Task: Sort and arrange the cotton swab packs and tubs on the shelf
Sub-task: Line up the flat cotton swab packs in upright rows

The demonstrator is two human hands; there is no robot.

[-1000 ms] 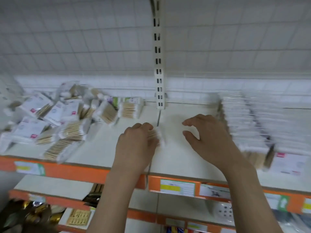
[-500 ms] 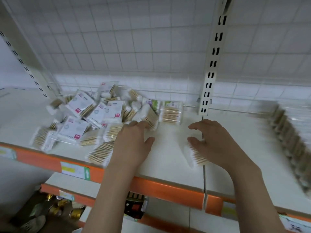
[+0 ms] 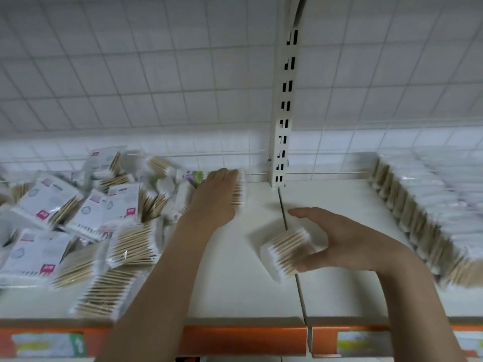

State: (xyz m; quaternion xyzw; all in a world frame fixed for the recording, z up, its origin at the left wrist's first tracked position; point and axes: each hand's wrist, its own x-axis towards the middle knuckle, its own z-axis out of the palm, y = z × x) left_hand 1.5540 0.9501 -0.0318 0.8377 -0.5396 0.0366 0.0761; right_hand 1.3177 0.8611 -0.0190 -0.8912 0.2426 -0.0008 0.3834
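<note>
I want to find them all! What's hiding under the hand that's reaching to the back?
Under the left hand lies a swab pack; only its wooden sticks peek out on the right. The rest, label included, is covered.

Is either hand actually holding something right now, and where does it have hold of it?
The right hand grips a clear pack of cotton swabs by its right end. The left hand rests on another pack at the pile's edge; whether it grips is unclear.

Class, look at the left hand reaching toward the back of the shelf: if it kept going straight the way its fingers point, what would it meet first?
Probably the white grid back panel behind the shelf. The left hand already rests on a cotton swab pack, so that pack would be pushed ahead; depth is hard to judge.
</note>
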